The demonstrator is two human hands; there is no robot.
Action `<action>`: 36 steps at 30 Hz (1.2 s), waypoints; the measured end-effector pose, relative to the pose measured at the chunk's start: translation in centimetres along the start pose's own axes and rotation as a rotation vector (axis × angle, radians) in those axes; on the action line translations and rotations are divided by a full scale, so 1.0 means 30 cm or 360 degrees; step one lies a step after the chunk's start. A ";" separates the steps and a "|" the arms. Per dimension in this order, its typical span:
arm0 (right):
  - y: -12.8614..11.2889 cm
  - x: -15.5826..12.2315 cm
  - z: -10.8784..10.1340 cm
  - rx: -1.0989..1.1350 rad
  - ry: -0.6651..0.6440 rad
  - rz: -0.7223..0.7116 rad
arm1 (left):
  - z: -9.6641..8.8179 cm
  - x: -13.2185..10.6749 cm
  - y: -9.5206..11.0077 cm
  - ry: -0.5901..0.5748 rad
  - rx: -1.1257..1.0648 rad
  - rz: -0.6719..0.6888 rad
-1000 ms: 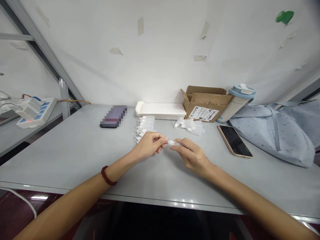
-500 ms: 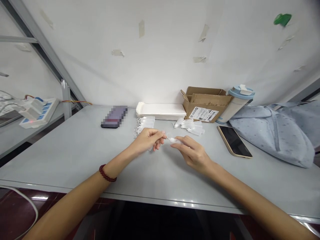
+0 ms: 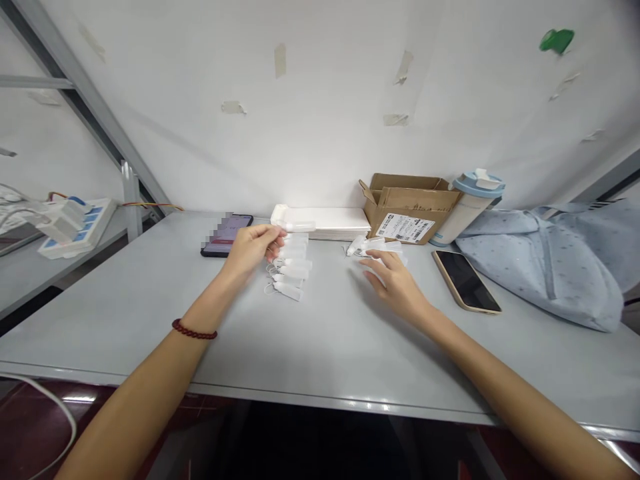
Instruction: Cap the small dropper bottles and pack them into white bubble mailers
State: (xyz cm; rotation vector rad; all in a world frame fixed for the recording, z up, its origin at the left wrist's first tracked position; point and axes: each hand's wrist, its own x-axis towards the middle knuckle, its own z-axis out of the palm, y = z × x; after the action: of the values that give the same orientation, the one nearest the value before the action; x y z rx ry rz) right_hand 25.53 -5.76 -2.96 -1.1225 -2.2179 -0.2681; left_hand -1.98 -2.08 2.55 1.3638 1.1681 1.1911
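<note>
My left hand (image 3: 257,243) pinches the end of a small translucent white plastic tube with a white cap (image 3: 301,227). It holds the tube above the top of a column of similar tubes with thin loops (image 3: 294,272), laid side by side on the table. My right hand (image 3: 393,280) has its fingers apart, with the fingertips at the near edge of a loose pile of such tubes (image 3: 367,245). Those fingers partly cover the pile, and whether they touch a tube is hard to see.
Behind the tubes lies a stack of white flat boxes or sleeves (image 3: 340,217). An open cardboard box (image 3: 413,207) and a tumbler (image 3: 467,207) stand to its right. One phone (image 3: 467,281) and a blue fabric bag (image 3: 545,267) lie right; another phone (image 3: 225,237) lies left.
The hands have separated. My left hand has carried the tube left and back to the column's far end. My right hand has let go of the tube and moved to the loose pile.
</note>
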 end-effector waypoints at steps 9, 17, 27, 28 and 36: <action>0.138 -0.017 0.020 -0.0154 -0.0221 0.0334 | -0.061 0.084 -0.100 0.0123 0.0425 -0.0063; 0.137 -0.016 0.017 -0.0193 -0.0316 0.0441 | -0.060 0.099 -0.162 0.0188 0.1330 0.0440; 0.140 -0.003 -0.007 -0.0371 -0.0481 0.0563 | -0.059 0.094 -0.143 0.0347 0.1302 0.0404; 0.140 -0.002 -0.009 -0.0361 -0.0496 0.0579 | -0.057 0.090 -0.138 0.0376 0.1282 0.0406; 0.111 0.001 -0.007 -0.0072 -0.0537 0.0708 | 0.000 0.035 -0.105 0.0337 0.1107 0.0555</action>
State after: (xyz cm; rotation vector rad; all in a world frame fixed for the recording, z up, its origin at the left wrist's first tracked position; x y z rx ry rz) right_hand 28.22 -3.79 -3.10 -1.7512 -2.1689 0.0662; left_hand -2.14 -0.74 -0.49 2.0625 1.6350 1.2427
